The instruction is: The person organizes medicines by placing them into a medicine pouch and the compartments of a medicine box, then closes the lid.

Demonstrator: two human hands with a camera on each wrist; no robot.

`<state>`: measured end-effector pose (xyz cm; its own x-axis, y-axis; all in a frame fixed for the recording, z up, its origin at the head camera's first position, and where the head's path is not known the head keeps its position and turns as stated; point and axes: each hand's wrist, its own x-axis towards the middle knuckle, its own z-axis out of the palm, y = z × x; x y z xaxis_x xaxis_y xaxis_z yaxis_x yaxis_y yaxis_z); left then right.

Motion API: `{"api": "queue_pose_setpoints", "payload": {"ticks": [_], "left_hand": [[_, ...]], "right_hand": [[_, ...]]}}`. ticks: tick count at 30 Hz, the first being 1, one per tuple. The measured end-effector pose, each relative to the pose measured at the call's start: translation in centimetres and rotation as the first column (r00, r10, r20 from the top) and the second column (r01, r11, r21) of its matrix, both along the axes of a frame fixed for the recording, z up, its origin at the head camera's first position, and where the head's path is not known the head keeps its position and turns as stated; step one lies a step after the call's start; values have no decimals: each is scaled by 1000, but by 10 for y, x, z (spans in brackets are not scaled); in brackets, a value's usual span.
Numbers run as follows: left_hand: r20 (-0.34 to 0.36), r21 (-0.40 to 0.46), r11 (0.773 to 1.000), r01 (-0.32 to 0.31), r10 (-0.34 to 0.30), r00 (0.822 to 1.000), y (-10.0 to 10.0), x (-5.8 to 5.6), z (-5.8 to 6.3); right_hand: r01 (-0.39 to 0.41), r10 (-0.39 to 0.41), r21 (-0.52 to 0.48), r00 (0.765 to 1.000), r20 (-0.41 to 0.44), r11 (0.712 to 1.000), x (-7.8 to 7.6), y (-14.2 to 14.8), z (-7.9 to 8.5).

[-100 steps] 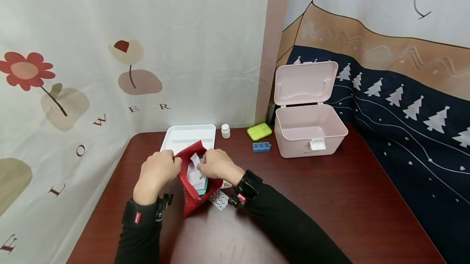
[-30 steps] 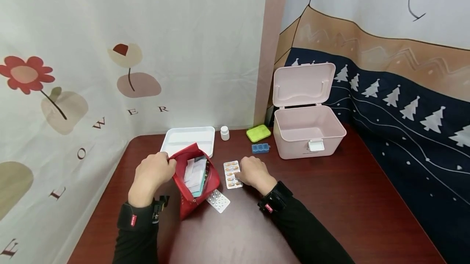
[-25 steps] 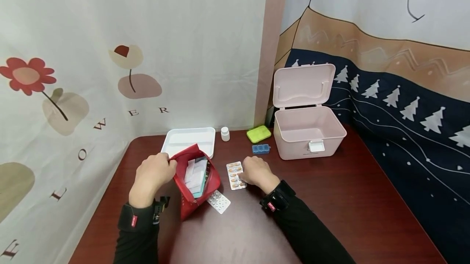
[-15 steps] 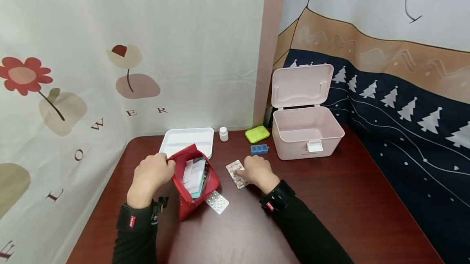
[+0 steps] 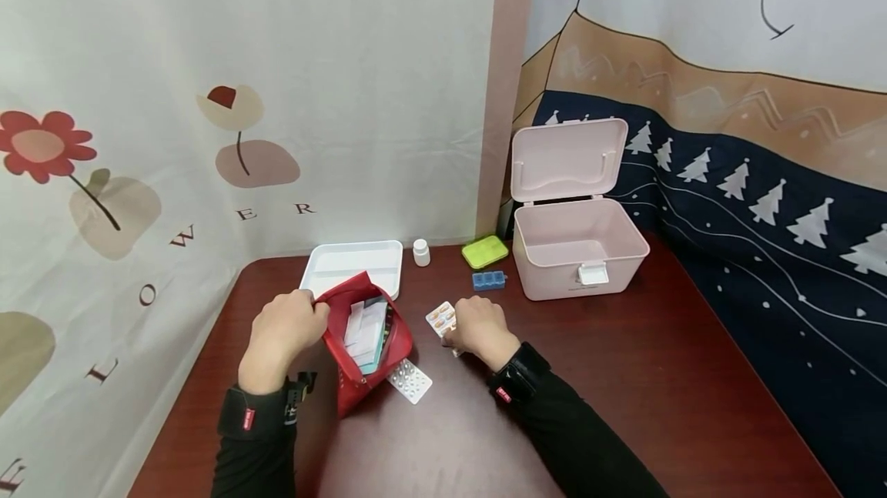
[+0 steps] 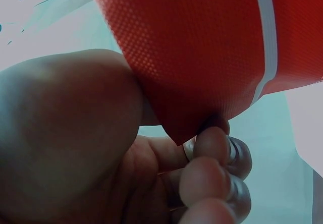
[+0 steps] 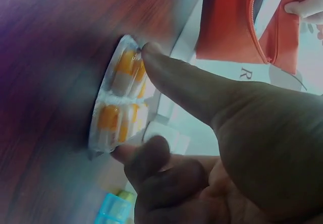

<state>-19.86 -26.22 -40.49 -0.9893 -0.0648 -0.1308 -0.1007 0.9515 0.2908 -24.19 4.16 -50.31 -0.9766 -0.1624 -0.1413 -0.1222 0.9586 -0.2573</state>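
In the head view, my left hand (image 5: 286, 330) pinches the rim of a red zip pouch (image 5: 352, 392), which gapes toward me. White papers and a teal-edged box or leaflet (image 5: 369, 332) show inside it. The left wrist view has the pouch's corner (image 6: 192, 72) between thumb and fingers. Just right of the pouch, my right hand (image 5: 480, 330) holds a blister pack of orange-and-white capsules (image 5: 440, 316) by its edges, close over the table. Part of that pack is hidden behind the hand. A silver blister pack (image 5: 412, 382) lies partly under the pouch.
A white tray (image 5: 388, 249) stands behind the pouch, with a small white bottle (image 5: 421, 252) beside it. Farther right are a green case (image 5: 485, 251), a blue pill organizer (image 5: 489, 280) and a pink box (image 5: 582, 282) with its lid raised. Curtains line the back.
My right hand came out of the pouch and moved right; the capsule blister pack is now outside it. Since then the pack has turned slantwise in my fingers. The left hand keeps its grip.
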Motion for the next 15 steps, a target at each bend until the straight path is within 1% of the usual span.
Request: {"api": "queue_pose_setpoints", "payload": {"ticks": [8,13,15], "left_hand": [[-4,8,1000,1,-1,1000,1,1,2],[-4,1,1000,4,-4,1000,1,1,2],[-7,1,1000,5,-5,1000,1,1,2]], "right_hand": [[-1,5,-59,997,71,998,-4,7,3],[-38,50,-97,991,125,995,-5,13,6],[-45,65,-132,987,149,990,-6,16,6]]}}
